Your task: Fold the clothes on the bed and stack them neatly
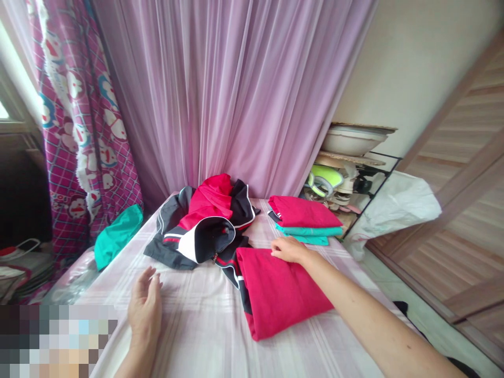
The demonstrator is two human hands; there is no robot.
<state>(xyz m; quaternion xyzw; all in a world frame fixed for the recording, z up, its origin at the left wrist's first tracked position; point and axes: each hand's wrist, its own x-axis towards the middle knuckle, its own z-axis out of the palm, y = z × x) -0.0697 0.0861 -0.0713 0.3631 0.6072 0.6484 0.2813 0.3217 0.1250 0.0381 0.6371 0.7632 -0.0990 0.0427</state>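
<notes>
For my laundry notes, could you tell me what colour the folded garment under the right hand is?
Red, with dark trim: garment, head view.

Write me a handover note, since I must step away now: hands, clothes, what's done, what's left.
Left hand: open, flat on the checked bedsheet, holding nothing.
Right hand: open, resting on the far edge of the folded red garment.
Done: folded stack, red on teal, at the far right.
Left: crumpled red, black and white jacket pile mid-bed; teal garment at the left edge.
</notes>
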